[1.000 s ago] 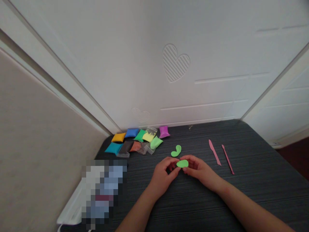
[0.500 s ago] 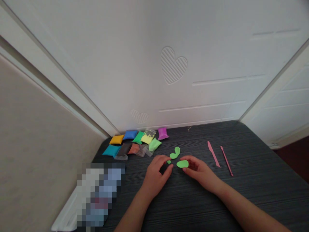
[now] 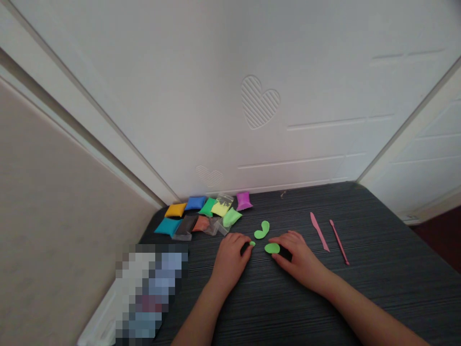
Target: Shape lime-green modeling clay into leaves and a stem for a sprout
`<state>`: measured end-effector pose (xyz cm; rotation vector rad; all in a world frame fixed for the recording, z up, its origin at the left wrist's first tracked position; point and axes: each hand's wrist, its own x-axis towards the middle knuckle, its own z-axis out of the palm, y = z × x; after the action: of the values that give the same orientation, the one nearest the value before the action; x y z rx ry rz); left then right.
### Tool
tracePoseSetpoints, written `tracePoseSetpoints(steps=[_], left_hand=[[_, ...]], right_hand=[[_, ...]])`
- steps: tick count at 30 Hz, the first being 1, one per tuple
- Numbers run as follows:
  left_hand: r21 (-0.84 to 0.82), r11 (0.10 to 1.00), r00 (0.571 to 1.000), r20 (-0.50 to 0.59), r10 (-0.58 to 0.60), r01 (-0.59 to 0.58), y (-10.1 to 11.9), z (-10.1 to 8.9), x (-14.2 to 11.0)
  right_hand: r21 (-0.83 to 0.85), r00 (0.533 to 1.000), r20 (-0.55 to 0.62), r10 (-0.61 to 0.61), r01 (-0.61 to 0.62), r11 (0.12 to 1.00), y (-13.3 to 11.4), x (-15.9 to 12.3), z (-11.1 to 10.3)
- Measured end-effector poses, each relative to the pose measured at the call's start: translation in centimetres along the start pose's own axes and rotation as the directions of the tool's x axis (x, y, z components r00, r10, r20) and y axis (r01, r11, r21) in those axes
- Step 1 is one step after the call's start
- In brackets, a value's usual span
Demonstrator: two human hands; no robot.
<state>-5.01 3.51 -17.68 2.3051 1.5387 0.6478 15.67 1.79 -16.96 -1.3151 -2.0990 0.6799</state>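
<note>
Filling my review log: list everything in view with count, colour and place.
Clay packets: 9, orange, blue, green, pale yellow, purple, teal, dark, rust, light green; back left
Wrapping: count unclear, clear, among packets
Clay pieces: 3, light green, centre: bent, oval, small
Plastic knife: 1, pink, right
Thin tool: 1, pink, right of knife
Pixelated item: count unclear, white-blue, left
Tiny object: 1, unclear, back edge
Table: 1, black, below
Hearted panel: 1, white, behind
Wall: 1, beige, left
Left hand: 1, bare, at small piece
Right hand: 1, bare, at oval
</note>
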Motion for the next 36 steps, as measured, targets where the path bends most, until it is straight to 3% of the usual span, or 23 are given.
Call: tracePoseSetpoints(steps=[7,14,19,22,25,29,36], left_hand=[[-0.048,0.996,0.997,-0.033,-0.075,0.073,-0.4,-0.1,0.0],[-0.021,0.999,0.999,-0.017,-0.040,0.040,-0.4,-0.2,0.1],[-0.207,0.978,0.998,-0.047,-0.039,0.028,0.8,-1.0,-0.1],[-0.408,0.904,0.992,0.058,-0.113,0.127,1.9,-1.0,-0.4],[-0.600,0.759,0.967,0.181,-0.180,0.253,2.5,-0.5,-0.6],[-0.738,0.597,0.948,0.268,-0.171,0.316,2.5,-0.1,-0.7],[-0.760,0.563,0.945,0.281,-0.164,0.324,2.3,0.3,-0.7]], right_hand=[[0.013,0.999,0.029,-0.013,0.013,1.000,-0.1,-0.2,0.1],[0.006,0.999,0.030,-0.016,0.016,1.000,-0.3,-0.3,0.1],[0.052,0.999,0.027,-0.017,0.016,0.999,-0.3,-0.4,0.4],[0.123,1.000,0.011,-0.007,0.006,0.992,-0.4,-0.5,0.5],[0.195,1.000,-0.006,0.020,-0.018,0.981,-0.6,-0.6,0.5],[0.242,1.000,-0.010,0.026,-0.023,0.970,-0.8,-0.6,0.4],[0.233,1.000,0.010,-0.005,0.002,0.972,-1.1,-0.6,0.2]])
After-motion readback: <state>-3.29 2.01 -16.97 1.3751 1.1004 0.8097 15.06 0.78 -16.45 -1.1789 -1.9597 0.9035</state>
